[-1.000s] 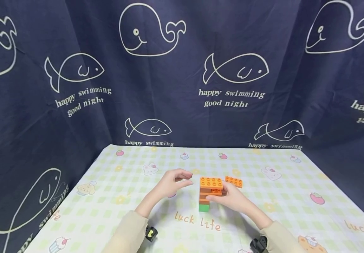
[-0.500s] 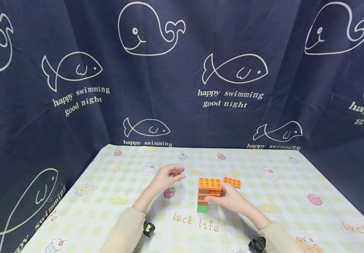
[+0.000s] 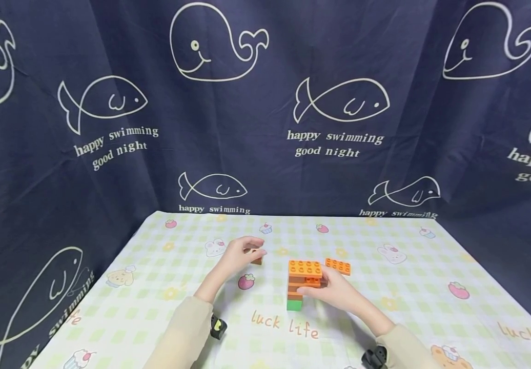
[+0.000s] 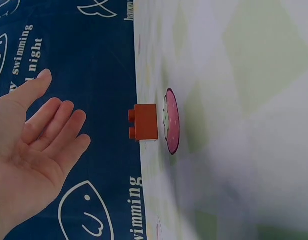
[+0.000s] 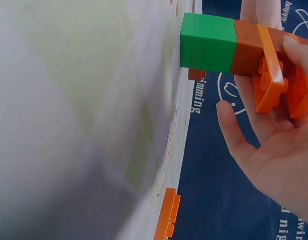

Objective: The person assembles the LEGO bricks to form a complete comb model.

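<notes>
My right hand (image 3: 334, 288) grips the side of a brick stack with thumb and fingers. The stack has a green brick (image 5: 206, 42) at its foot and brown bricks (image 5: 247, 47) alternating with orange plates above it. An eight-stud orange plate (image 3: 304, 268) tops it, jutting rightward. To the left of the stack, my left hand (image 3: 239, 254) hovers over a loose brown brick (image 3: 257, 260), partly hidden by the thumb in the head view. In the left wrist view the fingers are spread and relaxed, apart from that brick (image 4: 146, 122), whose studs face up.
Another orange plate (image 3: 338, 265) lies on the table just behind my right hand. A checked, printed cloth (image 3: 191, 297) covers the table. A dark blue curtain (image 3: 265, 154) with fish and whale drawings hangs behind and at the sides.
My left hand has moved left and back, away from the stack, to the loose brown brick, which now shows below its fingers. My right hand has kept its grip on the stack.
</notes>
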Demonstrator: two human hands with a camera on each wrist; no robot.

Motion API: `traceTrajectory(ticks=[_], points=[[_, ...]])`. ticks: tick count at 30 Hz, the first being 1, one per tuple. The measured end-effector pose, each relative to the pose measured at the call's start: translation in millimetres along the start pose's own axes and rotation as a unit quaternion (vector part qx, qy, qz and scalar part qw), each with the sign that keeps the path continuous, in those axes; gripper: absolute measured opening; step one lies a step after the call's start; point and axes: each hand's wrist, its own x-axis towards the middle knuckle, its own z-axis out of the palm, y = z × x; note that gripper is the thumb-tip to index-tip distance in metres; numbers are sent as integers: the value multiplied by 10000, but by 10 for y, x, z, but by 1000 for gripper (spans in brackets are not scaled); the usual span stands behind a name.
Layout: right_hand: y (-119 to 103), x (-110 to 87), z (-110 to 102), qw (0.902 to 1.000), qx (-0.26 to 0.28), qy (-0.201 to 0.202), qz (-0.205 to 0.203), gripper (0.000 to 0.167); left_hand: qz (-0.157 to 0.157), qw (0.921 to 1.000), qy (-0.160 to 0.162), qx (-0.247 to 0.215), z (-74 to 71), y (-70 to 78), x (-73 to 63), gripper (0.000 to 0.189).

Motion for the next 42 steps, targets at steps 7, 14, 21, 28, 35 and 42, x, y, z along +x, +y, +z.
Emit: traceTrajectory(ticks=[7,14,21,28,35,42], points=[[2,3,-1,9997,-51,74,207,51,-9,9998,74,202,4,-47,70,32],[21,4,13,9997,-75,74,197,50,-97,9995,66,297,0,-112,95,32],[14,-13,17,9998,-83,-8,201,47,-113,9984,94,539,15,-187,116,35],[-17,-19,4,9998,-104,-7,187,49,-125,9960,27,888,34,-241,142,32],[-28,-14,3,9999,-93,-29,106,47,-165,9932,-191,1137,43,-272,161,30],[-25,-11,-2,9999,-85,5,75,46,-287,9924,-305,1157,47,-278,155,27]])
